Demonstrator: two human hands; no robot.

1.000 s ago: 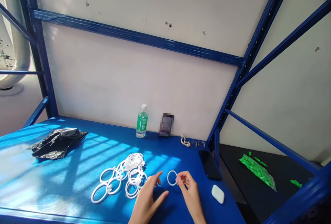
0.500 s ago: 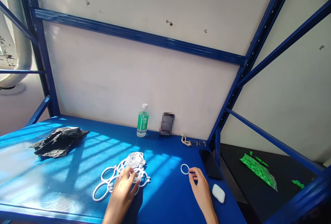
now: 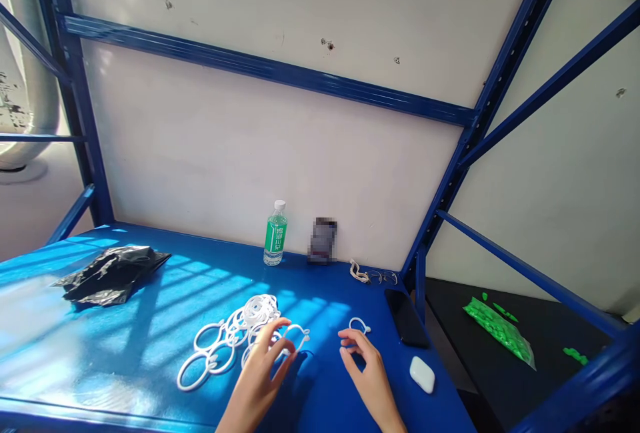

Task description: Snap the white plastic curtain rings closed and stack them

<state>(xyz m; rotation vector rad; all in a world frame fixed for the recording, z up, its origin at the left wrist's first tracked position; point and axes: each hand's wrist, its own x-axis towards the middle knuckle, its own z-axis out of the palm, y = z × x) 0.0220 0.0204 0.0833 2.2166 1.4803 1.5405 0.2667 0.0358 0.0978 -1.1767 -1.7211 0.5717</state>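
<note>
My left hand (image 3: pixel 267 359) is closed on a white plastic curtain ring (image 3: pixel 303 334), held just right of the pile. The heap of white curtain rings (image 3: pixel 260 309) lies behind and left of that hand, with larger loops spread toward the front left. My right hand (image 3: pixel 364 366) has its thumb and fingers apart, and nothing shows between them. Just behind its fingertips, a single curtain ring (image 3: pixel 358 320) lies on the blue tabletop (image 3: pixel 320 396), partly hidden by the fingers.
A black phone (image 3: pixel 405 316) and a white earbud case (image 3: pixel 423 374) lie right of my right hand. Behind stand a water bottle (image 3: pixel 275 236) and a blurred item (image 3: pixel 323 241), with glasses (image 3: pixel 383 277) nearby. A black plastic bag (image 3: pixel 115 274) rests left; blue frame bars enclose the table.
My left hand has moved right from the pile, carrying one ring. My right hand has let go of the single ring and shifted left and toward me.
</note>
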